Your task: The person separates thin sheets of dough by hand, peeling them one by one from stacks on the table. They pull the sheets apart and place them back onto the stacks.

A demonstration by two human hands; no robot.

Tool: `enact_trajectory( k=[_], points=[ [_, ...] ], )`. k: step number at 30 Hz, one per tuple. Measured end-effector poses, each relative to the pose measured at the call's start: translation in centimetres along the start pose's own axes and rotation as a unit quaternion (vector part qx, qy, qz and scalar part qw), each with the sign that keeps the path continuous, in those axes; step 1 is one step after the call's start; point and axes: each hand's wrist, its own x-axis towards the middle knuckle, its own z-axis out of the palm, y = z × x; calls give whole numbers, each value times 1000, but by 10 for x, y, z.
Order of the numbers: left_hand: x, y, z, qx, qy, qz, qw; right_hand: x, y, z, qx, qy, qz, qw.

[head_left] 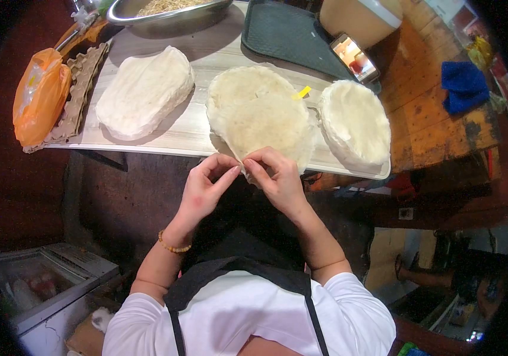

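Observation:
Thin, round, pale dough wrappers (266, 127) lie in an overlapping pile at the front middle of the table. My left hand (209, 181) pinches the near edge of the top wrapper between thumb and forefinger. Right beside it, my right hand (274, 178) pinches the same edge, the fingertips of both hands almost touching. A small yellow strip (303, 92) rests at the pile's upper right. To the left stands a thick stack of wrappers (146, 92), and to the right another stack of wrappers (355, 121).
Behind are a metal basin (171, 25) of shredded food, a dark tray (286, 35), a phone (355, 57) and a beige container (358, 21). An orange plastic bag (41, 98) sits on an egg carton (81, 89) at left. A blue cloth (465, 87) lies far right.

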Motion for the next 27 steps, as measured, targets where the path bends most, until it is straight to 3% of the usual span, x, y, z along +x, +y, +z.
enact_trajectory(
  k=[8, 14, 20, 27],
  points=[
    [1, -1, 1, 41, -6, 23, 999, 1, -16, -4, 0, -3, 4, 1000],
    [1, -4, 3, 55, -9, 35, 998, 1, -7, -2, -64, -4, -48, 997],
    [-1, -5, -1, 49, -20, 20, 998, 1, -2, -2, 11, 1, 48, 999],
    [1, -8, 4, 28, -22, 30, 999, 6, -10, -4, -28, -3, -19, 999]
  ],
)
